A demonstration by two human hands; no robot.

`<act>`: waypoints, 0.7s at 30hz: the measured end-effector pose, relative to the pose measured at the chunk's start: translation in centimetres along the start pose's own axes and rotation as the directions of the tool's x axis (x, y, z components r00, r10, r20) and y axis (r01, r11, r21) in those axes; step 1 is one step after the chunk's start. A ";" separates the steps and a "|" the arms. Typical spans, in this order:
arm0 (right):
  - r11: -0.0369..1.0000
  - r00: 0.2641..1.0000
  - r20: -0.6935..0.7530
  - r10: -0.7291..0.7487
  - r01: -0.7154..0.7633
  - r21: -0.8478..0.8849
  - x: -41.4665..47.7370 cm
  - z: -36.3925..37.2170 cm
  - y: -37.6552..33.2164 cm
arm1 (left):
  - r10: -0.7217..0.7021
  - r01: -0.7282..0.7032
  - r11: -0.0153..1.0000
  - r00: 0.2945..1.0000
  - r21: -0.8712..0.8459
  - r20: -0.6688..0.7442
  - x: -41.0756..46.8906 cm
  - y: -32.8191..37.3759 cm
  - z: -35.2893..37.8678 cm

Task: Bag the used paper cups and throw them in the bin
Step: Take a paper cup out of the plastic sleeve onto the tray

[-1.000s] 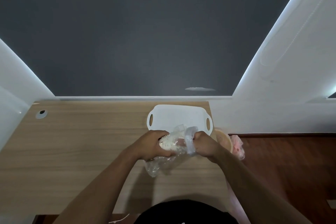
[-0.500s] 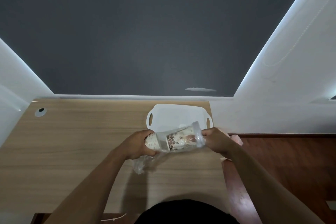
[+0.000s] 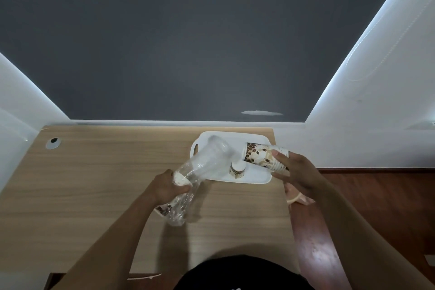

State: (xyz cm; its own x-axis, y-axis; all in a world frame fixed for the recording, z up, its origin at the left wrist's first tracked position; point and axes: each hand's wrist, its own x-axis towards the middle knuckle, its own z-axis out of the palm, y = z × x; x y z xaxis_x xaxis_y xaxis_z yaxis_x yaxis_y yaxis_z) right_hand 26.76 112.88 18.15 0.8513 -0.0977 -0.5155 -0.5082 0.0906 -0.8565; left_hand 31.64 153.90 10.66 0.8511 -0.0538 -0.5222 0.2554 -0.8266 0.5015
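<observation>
Clear plastic, that is what my left hand has hold of: a see-through bag. The hand is closed around the bag near its lower end, and some cups show through the plastic below it, close to the front half of the tabletop. The bag's open mouth points up over the left end of the white tray.

A moment ago both my hands were pressed together on the bag with the cups inside it. Now they have come apart. My right hand has pulled away with a stack of paper cups, fingers wrapped around its wide end. The stack lies on its side in the air, over the tray's right end, near the right edge of the tabletop. It is outside the bag, close to its mouth.

One small cup stands upside down on the tray.

I think bagging is only part done. The stack and the small cup are not in the bag yet, and the bin trip comes later.
</observation>
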 end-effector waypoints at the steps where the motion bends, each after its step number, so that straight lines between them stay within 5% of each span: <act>1: 0.997 1.000 -0.002 0.000 0.000 0.083 0.0 0.3 0.3 | -0.037 0.036 0.997 0.999 -0.066 -0.012 0.0 0.1 0.3; 5: 0.973 0.996 0.050 0.067 -0.077 0.220 0.5 2.8 1.8 | -0.067 0.065 0.967 0.998 -0.248 0.001 0.3 2.3 2.0; 9: 0.992 0.987 0.134 0.095 -0.105 0.076 0.4 6.1 2.2 | 0.059 -0.046 0.934 0.998 -0.355 0.026 0.5 5.4 3.7; 14: 0.989 0.990 0.006 0.142 -0.142 0.031 1.5 8.2 3.6 | 0.048 -0.046 0.912 0.999 -0.407 -0.003 -0.2 7.4 4.6; 21: 0.877 0.909 0.170 0.382 -0.414 0.242 1.3 9.3 3.2 | 0.032 -0.052 0.906 0.998 -0.420 -0.053 -0.8 9.1 5.7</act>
State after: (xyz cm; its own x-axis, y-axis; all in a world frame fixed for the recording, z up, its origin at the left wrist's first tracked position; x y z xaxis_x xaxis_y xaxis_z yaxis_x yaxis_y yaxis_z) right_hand 27.50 122.29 15.02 0.6016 0.1145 -0.7905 -0.7667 0.3602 -0.5314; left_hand 30.67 143.23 11.76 0.8821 -0.0504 -0.4684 0.3802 -0.5108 0.7710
